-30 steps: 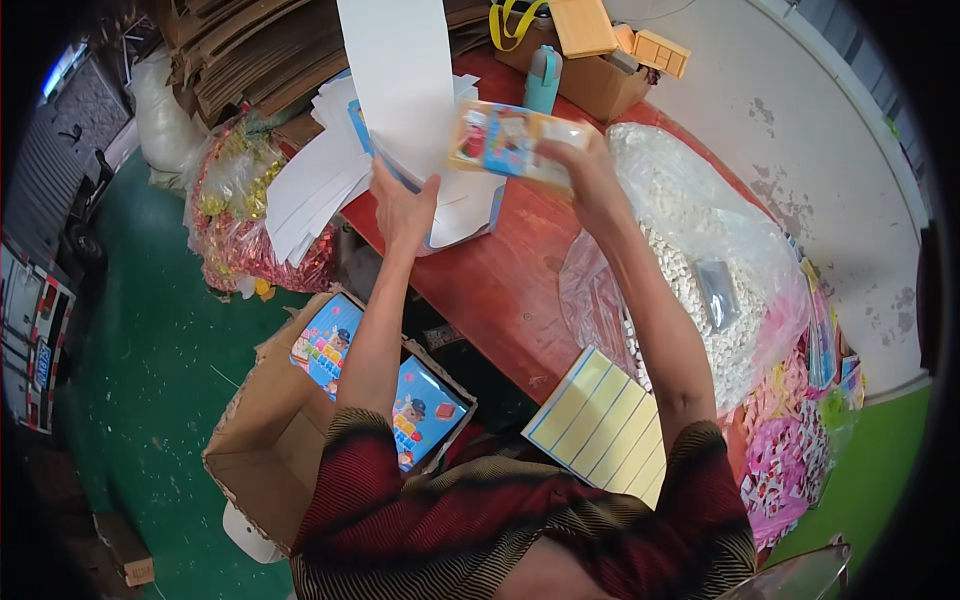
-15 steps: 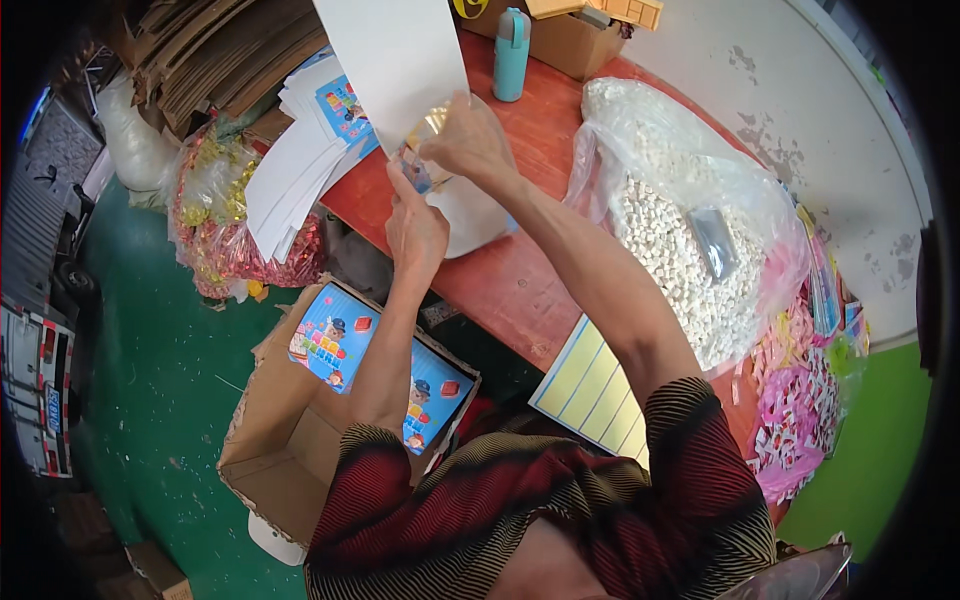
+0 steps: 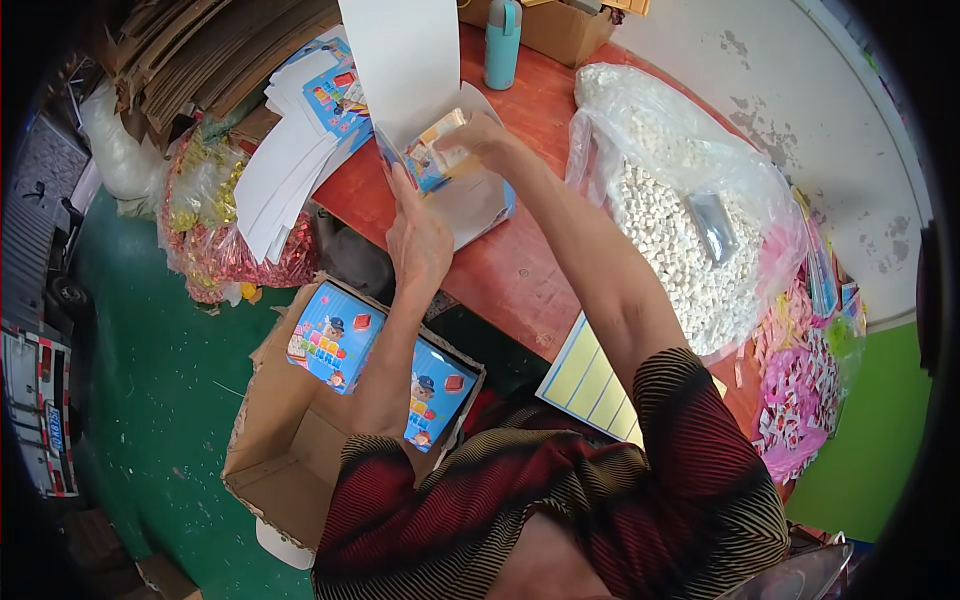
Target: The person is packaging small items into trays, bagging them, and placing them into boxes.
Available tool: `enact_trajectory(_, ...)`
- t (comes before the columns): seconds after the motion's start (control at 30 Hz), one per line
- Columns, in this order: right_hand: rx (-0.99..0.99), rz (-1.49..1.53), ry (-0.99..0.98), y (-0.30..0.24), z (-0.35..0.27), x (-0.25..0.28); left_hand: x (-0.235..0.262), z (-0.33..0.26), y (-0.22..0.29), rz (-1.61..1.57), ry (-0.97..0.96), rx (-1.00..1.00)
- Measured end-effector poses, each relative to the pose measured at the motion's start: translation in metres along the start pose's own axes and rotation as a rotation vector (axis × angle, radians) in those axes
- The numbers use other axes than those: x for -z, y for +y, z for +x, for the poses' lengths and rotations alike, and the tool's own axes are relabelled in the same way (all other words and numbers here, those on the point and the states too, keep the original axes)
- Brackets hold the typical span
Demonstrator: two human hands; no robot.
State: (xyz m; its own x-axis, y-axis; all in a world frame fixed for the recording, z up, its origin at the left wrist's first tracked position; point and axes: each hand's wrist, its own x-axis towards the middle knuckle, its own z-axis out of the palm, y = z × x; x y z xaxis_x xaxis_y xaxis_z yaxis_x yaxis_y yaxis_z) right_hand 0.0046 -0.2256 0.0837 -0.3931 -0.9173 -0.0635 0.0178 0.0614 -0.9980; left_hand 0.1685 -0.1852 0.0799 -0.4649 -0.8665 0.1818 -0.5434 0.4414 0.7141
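On the red table stands an opened paperboard box [image 3: 470, 213], white inside, its tall white flap raised at the back. My left hand [image 3: 420, 243] grips the box's left side, its thumb along the edge. Inside the box, my right hand [image 3: 482, 140] holds a small printed packet [image 3: 430, 165] in yellow and blue, tilted toward the left wall. My right fingertips are partly hidden behind the packet. Left of the box lies a fanned stack of flat white and blue printed box blanks [image 3: 290, 180].
A carton [image 3: 285, 475] near my left arm holds blue printed boxes [image 3: 335, 335]. A bag of small white pieces [image 3: 670, 240] lies at right with a dark rectangular object [image 3: 712, 228] on it. A turquoise bottle [image 3: 502, 45] stands behind. Bags of wrapped pieces [image 3: 285, 250] sit at left.
My right hand has tipped the printed packet so more of its face shows inside the box. The view has shifted slightly, and my left hand keeps its grip on the box.
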Motion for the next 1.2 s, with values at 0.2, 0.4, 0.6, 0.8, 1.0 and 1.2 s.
enact_trajectory(0.2, -0.139, 0.239, -0.061, 0.006, 0.005, 0.01, 0.007, -0.001, 0.004, -0.019, -0.05, 0.04)
enact_trajectory(0.4, -0.138, -0.659, 0.016, 0.027, 0.024, 0.007, 0.001, 0.003, -0.006, 0.002, 0.008, -0.029)
enact_trajectory(0.6, -0.115, -1.098, 0.021, 0.023, 0.021, -0.004, 0.007, 0.003, -0.007, -0.029, 0.007, 0.016)
enact_trajectory(0.8, -0.237, -1.42, -0.044, 0.006, 0.005, -0.011, 0.005, 0.005, -0.009, 0.002, 0.0, -0.007)
enact_trajectory(1.0, 0.064, -1.629, 0.124, 0.02, -0.002, -0.022, 0.007, 0.008, -0.005, 0.028, 0.029, -0.032)
enact_trajectory(1.2, 0.322, -1.694, -0.142, 0.038, 0.013, -0.003, 0.01, 0.014, -0.002, 0.043, -0.002, -0.025)
